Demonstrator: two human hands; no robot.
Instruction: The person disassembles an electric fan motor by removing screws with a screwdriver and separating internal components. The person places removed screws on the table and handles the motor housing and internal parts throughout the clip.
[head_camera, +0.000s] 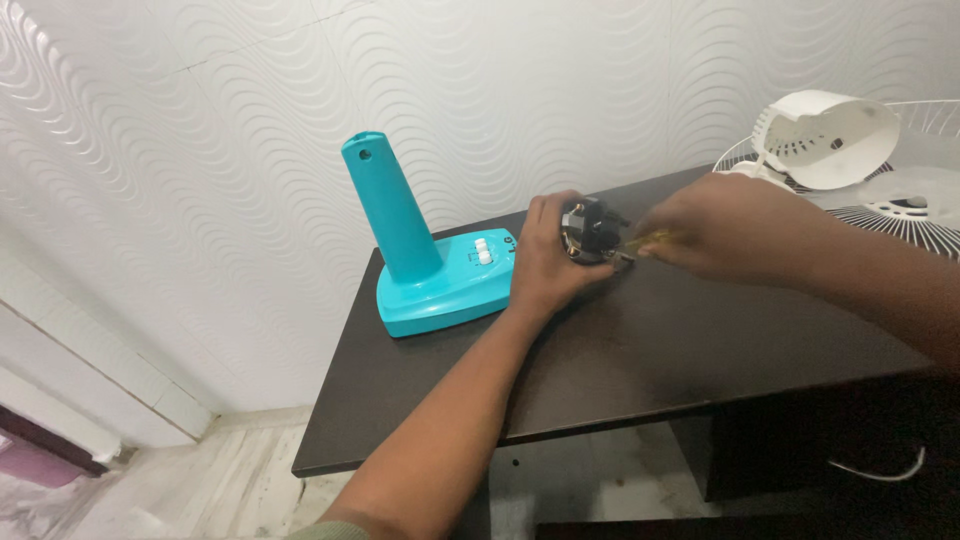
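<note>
**Colours and patterns on and around the worktop**

Turquoise all over the fan base (440, 285) and its upright neck, with small white buttons (483, 250) on top. Dark brown, almost black, plain and faintly glossy across the worktop (640, 350). Black with glints of metal on the small motor (588, 230). Yellow, translucent, on the screwdriver handle (655, 240). White on the motor cover (830, 138) and the wire grille (915, 200). White with a raised wave pattern over the wall (200, 150). Pale, marbled on the floor (200, 490).
</note>
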